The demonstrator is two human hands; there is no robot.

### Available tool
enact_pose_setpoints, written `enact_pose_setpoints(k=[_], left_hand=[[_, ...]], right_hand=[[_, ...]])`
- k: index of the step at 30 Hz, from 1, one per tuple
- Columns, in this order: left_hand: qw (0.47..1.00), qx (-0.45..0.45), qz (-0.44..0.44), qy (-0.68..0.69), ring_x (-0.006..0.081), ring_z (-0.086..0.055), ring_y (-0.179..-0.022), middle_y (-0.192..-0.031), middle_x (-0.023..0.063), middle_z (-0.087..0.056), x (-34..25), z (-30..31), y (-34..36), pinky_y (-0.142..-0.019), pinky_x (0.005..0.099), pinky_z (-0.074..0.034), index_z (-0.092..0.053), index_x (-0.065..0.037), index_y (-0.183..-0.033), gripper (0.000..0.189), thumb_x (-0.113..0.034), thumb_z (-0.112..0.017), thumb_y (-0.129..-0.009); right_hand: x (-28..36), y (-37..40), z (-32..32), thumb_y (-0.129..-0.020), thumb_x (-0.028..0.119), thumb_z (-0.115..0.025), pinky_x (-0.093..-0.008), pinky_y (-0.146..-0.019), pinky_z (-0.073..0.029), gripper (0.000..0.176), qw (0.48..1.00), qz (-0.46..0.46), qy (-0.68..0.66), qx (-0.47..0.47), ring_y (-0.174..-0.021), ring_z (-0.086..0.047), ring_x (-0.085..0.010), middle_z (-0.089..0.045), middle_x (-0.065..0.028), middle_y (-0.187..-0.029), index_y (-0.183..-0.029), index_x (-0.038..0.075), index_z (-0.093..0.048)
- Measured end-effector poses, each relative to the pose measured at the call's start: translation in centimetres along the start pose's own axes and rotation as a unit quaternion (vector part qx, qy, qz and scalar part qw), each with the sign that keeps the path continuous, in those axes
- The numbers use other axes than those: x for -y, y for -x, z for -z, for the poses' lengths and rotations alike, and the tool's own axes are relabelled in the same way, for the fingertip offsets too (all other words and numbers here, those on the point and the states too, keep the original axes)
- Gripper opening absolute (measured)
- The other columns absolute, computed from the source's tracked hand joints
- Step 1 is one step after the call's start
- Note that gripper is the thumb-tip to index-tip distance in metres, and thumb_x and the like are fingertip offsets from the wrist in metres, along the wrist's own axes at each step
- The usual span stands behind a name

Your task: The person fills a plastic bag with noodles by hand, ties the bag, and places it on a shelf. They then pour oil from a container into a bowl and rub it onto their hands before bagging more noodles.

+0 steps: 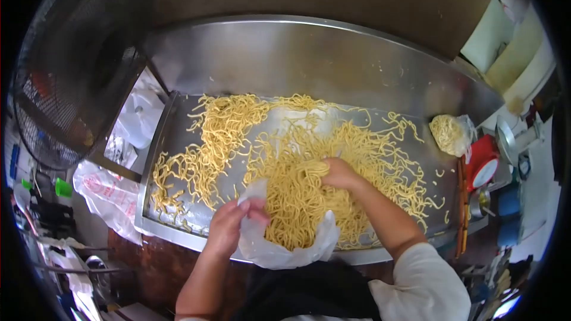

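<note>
Yellow noodles (pixel 303 196) lie heaped across a metal tray (pixel 156 172), with a looser pile on its left part. At the tray's front edge a translucent plastic bag (pixel 279 255) stands open, full of noodles up to its mouth. My left hand (pixel 232 223) is closed on the bag's left rim, thumb and fingers pinching the plastic. Right of the bag, my right hand (pixel 340 174) has its fingers wrapped round a bunch of noodles above the heap; the fingertips are partly hidden by the strands.
A fan (pixel 71 77) stands at the left, above white printed plastic bags (pixel 110 193). At the right are a tied bag of noodles (pixel 447 134), a red scale (pixel 483 163) and wooden sticks (pixel 461 208). A metal backboard (pixel 297 59) rises behind the tray.
</note>
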State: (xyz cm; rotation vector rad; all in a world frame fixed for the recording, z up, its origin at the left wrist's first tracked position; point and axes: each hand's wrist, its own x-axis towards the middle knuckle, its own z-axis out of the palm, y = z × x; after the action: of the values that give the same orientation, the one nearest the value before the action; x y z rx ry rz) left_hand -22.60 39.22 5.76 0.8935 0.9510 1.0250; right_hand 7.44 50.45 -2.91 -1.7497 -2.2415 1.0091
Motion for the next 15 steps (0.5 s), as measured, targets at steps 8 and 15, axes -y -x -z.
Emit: enact_pose_setpoints(k=[8, 15], left_hand=[[0.958, 0.24, -0.123, 0.096, 0.0241, -0.064, -0.086, -0.095, 0.0178, -0.067, -9.3, -6.1, -1.7, -0.077, 0.0325, -0.05, -0.044, 0.005, -0.136, 0.057, -0.032, -0.054, -0.094], [0.948, 0.208, -0.104, -0.219, 0.0322, -0.052, -0.12, -0.152, 0.0159, -0.026, 0.6, -2.7, -5.9, -0.1, 0.0423, -0.043, -0.03, -0.009, -0.148, 0.08, -0.025, -0.071, -0.082]], right_hand=[[21.2, 7.3, -3.4, -0.079, 0.015, -0.064, -0.0397, -0.09, -0.045, 0.037, 0.946, 0.207, -0.247, -0.016, -0.105, -0.059, -0.0278, -0.062, -0.0178, -0.114, -0.114, 0.003, -0.061], [17.1, 7.6, -8.4, -0.081, 0.019, -0.06, -0.0402, -0.091, -0.045, 0.035, 0.928, 0.278, -0.203, 0.144, -0.105, -0.059, -0.0276, -0.062, -0.017, -0.115, -0.113, 0.005, -0.061]])
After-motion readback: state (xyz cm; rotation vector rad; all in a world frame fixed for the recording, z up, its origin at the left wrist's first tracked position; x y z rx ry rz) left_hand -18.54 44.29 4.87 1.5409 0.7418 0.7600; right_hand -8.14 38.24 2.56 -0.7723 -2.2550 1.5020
